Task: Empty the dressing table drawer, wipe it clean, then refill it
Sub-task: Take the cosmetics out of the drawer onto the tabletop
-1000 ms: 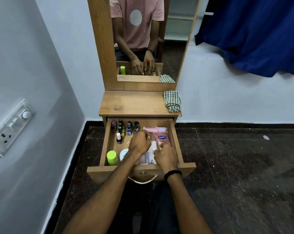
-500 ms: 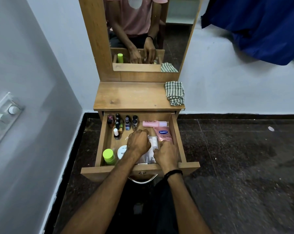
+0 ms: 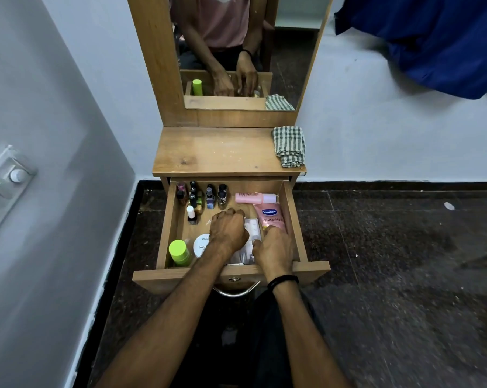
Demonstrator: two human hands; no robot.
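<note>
Clear plastic pouch (image 3: 250, 242) lies at the drawer (image 3: 292, 219) front, under both palms; left hand (image 3: 227, 230) curls onto it, right hand (image 3: 273, 247) pinches its edge, though whether either holds is unclear. Lift it level, missing the pink tube (image 3: 273, 218) just beyond

Both hands, the left hand (image 3: 227, 230) and the right hand (image 3: 274, 250), sit over the clear packet (image 3: 250, 242) in the drawer (image 3: 292, 219), so the fingertips and most of the packet are hidden. The white jar (image 3: 200, 245) left of the packet is half covered, label cut short. Bottle labels at the back of the drawer are too small to read.
</note>
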